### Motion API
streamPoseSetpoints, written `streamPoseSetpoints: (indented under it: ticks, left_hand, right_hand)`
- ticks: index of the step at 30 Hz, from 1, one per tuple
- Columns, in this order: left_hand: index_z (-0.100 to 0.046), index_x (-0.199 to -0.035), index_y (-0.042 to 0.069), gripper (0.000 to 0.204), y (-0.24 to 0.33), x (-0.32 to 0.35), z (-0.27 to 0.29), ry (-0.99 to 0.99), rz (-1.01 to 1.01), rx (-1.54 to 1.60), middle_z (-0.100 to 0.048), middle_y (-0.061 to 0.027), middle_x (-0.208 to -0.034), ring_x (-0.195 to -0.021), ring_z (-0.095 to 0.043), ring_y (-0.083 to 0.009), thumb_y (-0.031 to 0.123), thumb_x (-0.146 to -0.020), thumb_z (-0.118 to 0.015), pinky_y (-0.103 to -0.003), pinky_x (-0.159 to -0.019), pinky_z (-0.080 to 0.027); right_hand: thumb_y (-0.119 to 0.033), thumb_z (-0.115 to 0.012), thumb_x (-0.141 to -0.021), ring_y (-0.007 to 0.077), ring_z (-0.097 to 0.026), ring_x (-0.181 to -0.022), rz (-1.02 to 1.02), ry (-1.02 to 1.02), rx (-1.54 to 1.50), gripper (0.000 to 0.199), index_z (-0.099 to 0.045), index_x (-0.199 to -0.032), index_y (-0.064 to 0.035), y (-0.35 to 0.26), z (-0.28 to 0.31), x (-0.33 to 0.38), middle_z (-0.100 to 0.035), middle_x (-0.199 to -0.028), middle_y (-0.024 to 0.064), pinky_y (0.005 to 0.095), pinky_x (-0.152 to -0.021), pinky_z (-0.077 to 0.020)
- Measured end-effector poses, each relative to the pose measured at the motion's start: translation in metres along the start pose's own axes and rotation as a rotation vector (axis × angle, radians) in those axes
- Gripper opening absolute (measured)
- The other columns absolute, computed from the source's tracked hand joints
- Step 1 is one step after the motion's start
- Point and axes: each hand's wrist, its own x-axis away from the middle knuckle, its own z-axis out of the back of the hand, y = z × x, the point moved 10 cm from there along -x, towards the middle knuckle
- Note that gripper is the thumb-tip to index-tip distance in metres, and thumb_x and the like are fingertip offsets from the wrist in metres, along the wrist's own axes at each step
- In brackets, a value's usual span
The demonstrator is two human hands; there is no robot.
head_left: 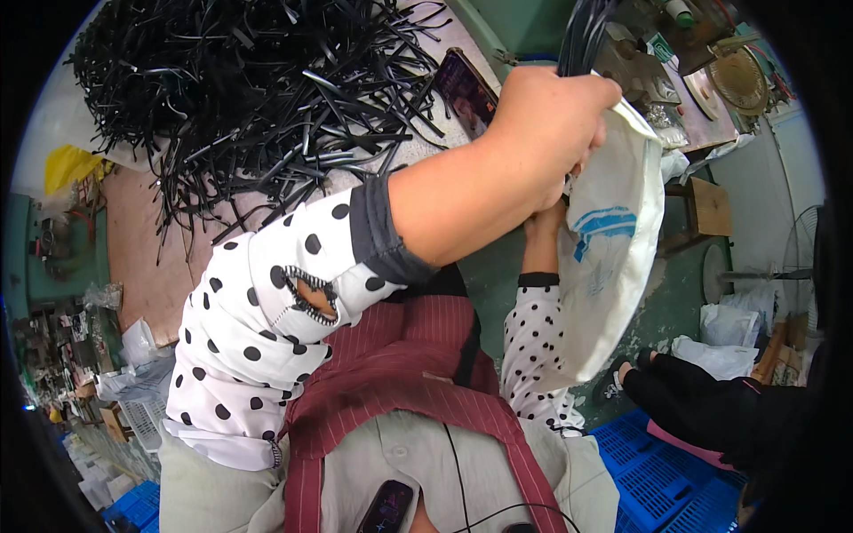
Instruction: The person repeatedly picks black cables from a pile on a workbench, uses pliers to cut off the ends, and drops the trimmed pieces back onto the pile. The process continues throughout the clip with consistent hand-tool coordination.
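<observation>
A bundle of thin, glossy black strips [584,40], held gathered, runs up out of view; just below it, at the right, hangs a white sack [613,266] with blue print

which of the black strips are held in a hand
The narrow bundle of strips gripped in the left hand, by the white bag; the other visible ones lie in a tangled heap on the table.

The 1 wide fisheye view looks steeply down from head height, close above the wearer's maroon pinstriped cloth apron [391,377], facing forward over the flat pinkish counter [138,284]; its edges curve into black.
</observation>
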Motion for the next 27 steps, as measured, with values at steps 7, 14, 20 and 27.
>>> streamPoseSetpoints:
  ticks: [7, 14, 20, 27]
  left_hand:
    - [-0.062, -0.073, 0.006, 0.021, 0.000, 0.003, 0.000, 0.014, 0.038, -0.012, -0.052, 0.0008, -0.059, -0.048, -0.040, -0.0100, 0.017, -0.089, -0.068, -0.031, -0.050, -0.036]
    - [-0.060, -0.073, 0.006, 0.020, -0.002, 0.005, -0.003, -0.005, 0.001, 0.124, -0.052, 0.0006, -0.059, -0.048, -0.040, -0.0099, 0.014, -0.090, -0.067, -0.029, -0.048, -0.035]
    - [-0.061, -0.074, 0.006, 0.020, -0.006, 0.010, 0.000, -0.032, 0.020, 0.072, -0.051, 0.0006, -0.059, -0.048, -0.040, -0.0099, 0.015, -0.090, -0.068, -0.031, -0.049, -0.034]
    - [-0.061, -0.071, 0.006, 0.024, 0.005, 0.014, 0.021, 0.021, 0.009, 0.045, -0.051, 0.0011, -0.059, -0.048, -0.040, -0.0101, 0.018, -0.090, -0.068, -0.031, -0.050, -0.035]
  right_hand:
    - [-0.041, -0.059, -0.100, 0.0166, -0.065, -0.094, 0.020, -0.047, 0.243, 0.046, -0.057, -0.134, -0.0108, -0.024, 0.132, 0.000, -0.066, -0.113, -0.0008, 0.0302, -0.078, -0.0538]
    - [-0.033, -0.059, -0.099, 0.0251, -0.068, -0.083, 0.556, 0.073, 1.611, 0.030, -0.069, -0.109, -0.0055, -0.139, 0.110, 0.112, -0.068, -0.090, 0.0178, 0.0359, -0.074, -0.0524]
    - [-0.028, -0.060, -0.094, 0.0426, -0.062, -0.097, 1.123, -0.515, 1.579, 0.032, -0.069, -0.112, -0.0034, -0.084, -0.024, 0.140, -0.065, -0.104, 0.0245, 0.0471, -0.084, -0.0509]
    - [-0.027, -0.068, -0.087, 0.0405, -0.062, -0.102, 0.993, -0.290, 2.108, 0.038, -0.067, -0.113, 0.0007, -0.055, -0.051, 0.050, -0.066, -0.112, 0.0247, 0.0488, -0.091, -0.0499]
